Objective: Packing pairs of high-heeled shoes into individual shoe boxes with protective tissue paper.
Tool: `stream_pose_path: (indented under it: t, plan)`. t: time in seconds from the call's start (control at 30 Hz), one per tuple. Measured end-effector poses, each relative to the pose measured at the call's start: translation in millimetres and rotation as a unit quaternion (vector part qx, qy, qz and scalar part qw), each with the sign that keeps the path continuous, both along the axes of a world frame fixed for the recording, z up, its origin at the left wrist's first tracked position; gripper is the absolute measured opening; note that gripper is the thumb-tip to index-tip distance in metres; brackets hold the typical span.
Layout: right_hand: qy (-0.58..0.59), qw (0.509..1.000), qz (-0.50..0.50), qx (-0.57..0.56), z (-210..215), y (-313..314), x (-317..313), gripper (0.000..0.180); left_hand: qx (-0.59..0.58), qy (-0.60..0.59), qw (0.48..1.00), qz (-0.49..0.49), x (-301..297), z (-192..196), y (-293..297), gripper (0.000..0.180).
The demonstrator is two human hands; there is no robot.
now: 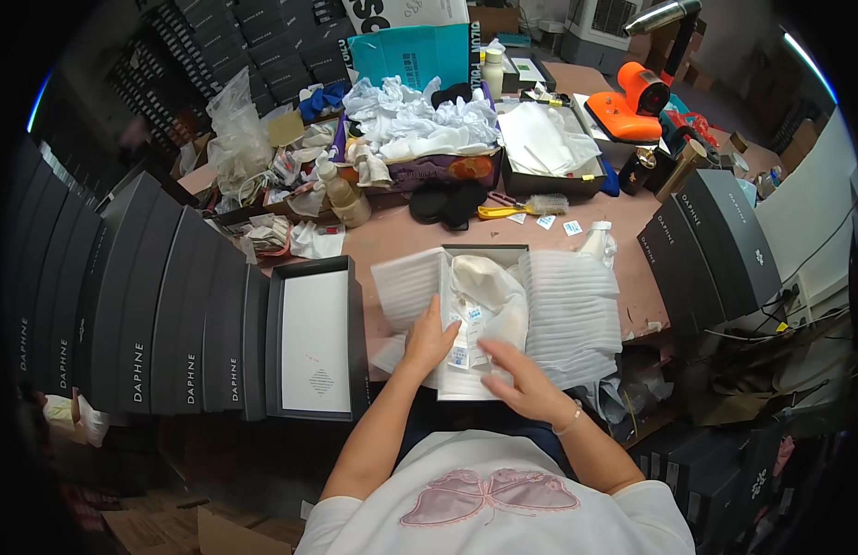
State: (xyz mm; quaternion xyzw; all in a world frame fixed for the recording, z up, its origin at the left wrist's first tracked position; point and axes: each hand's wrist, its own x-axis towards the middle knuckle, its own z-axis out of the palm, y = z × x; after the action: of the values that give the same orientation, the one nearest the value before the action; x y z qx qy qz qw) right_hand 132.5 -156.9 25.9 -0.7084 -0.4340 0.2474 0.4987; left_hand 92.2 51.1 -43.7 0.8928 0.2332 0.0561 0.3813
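Straight in front of me is a dark shoe box lined with white foam sheet, which folds out over both sides. Inside the box lies a pale bundle wrapped in white paper, its contents hidden. Small white and blue sachets rest on it. My left hand lies at the box's left side, fingers stretched along the foam and thumb apart near the sachets. Over the lower right part of the box, my right hand hovers with fingers apart, slightly blurred, holding nothing I can see.
A box lid with a white inside lies at the left, beside upright dark shoe boxes. More boxes stand at the right. Behind are a crumpled-paper box, a bottle, a yellow-handled brush and an orange device.
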Motion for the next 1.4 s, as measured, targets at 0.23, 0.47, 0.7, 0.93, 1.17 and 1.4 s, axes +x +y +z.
stream_pose_path:
  t: [0.23,0.47,0.7,0.93,1.17,1.4]
  plan:
    - [-0.141,0.952,-0.23,-0.146,-40.5,-20.6,53.6,0.068,-0.109,-0.043,0.993,0.017,-15.5,-6.4,34.5,0.037]
    - [0.44,0.858,-0.16,0.208,-93.5,7.9,36.3,0.079,-0.526,-0.225,0.819,0.057,-58.4,40.9,2.2,0.063]
    - [-0.044,0.973,-0.157,-0.164,-149.1,22.8,105.0,0.051,-0.488,-0.182,0.841,0.148,-40.4,-76.8,27.4,0.067]
    - [-0.335,0.933,-0.073,-0.11,-81.5,107.9,99.8,0.059,0.142,-0.103,0.97,-0.168,-44.8,3.7,-6.6,0.052]
    - [-0.251,0.893,0.094,-0.362,-60.8,150.5,114.3,0.078,0.157,0.034,0.957,-0.243,-51.0,-22.6,-17.8,0.029]
    - [0.037,0.995,-0.061,-0.076,8.5,124.5,143.6,0.039,-0.257,-0.061,0.962,-0.065,-48.7,2.1,1.8,0.034]
